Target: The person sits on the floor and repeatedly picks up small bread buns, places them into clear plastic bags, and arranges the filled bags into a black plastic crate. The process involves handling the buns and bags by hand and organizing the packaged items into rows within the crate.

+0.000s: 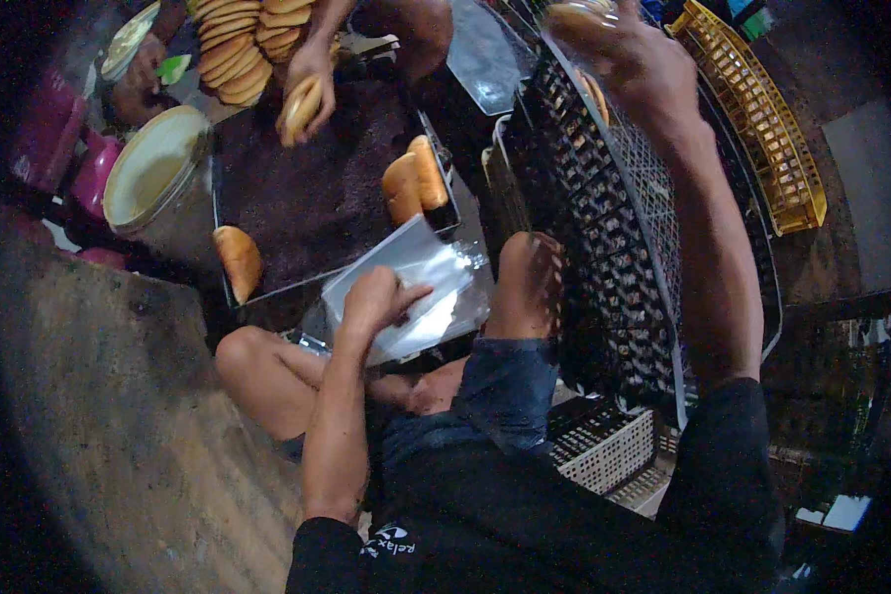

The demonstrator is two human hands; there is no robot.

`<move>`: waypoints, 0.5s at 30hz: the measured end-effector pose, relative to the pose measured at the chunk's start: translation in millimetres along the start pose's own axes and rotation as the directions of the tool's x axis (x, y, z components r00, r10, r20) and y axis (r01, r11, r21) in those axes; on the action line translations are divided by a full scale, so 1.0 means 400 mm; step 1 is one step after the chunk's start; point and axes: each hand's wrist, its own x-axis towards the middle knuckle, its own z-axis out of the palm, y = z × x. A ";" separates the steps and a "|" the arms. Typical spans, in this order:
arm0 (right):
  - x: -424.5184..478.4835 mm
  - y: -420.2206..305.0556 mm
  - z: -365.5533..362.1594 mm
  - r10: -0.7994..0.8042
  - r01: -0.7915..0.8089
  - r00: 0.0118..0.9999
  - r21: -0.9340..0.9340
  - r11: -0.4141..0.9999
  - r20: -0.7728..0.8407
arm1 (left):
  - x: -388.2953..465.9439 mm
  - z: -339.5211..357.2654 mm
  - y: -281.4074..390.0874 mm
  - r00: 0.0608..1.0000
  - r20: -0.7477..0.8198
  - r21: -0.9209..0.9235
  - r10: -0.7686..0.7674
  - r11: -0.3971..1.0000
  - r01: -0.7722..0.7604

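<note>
My left hand [386,301] rests on a stack of clear plastic bags [416,319] in front of my lap, thumb held out to the right; whether it pinches a bag is unclear. At the top right, my right hand [638,67] is raised over a black plastic crate [601,223], holding a bun in a clear wrapper [583,18], partly cut off and blurred. Beyond the bags lies a dark-surfaced tray [304,193]. Two bread buns [416,178] sit at its right edge and another bun [238,263] at its near left corner.
A co-worker's hand [312,96] holds a split bun over the tray. Stacked buns [230,52] lie beyond. At left are a round white tub [152,171] and a co-worker's other hand [145,67]. A yellow crate [765,119] and a beige basket [612,449] are at right.
</note>
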 end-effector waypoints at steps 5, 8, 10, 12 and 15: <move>-0.151 0.526 0.322 0.422 -0.491 0.845 0.164 0.856 0.328 | 0.060 0.080 0.015 0.988 0.017 0.200 -0.154 0.969 0.147; -0.089 0.457 0.342 0.453 -0.525 0.838 0.221 0.822 0.305 | 0.047 0.089 -0.029 0.997 -0.019 0.196 -0.077 0.977 0.080; -0.011 0.244 0.297 0.166 -0.261 0.952 0.402 0.878 0.255 | 0.019 0.099 -0.084 0.994 -0.093 0.015 0.050 0.999 -0.049; 0.021 -0.014 0.228 -0.162 -0.077 0.889 0.488 0.869 0.429 | -0.010 0.108 -0.090 0.966 -0.239 -0.098 0.100 0.987 -0.126; -0.055 -0.288 0.278 -0.461 0.068 0.572 0.521 0.851 0.678 | -0.044 0.122 -0.029 0.877 -0.471 -0.311 0.096 0.912 -0.267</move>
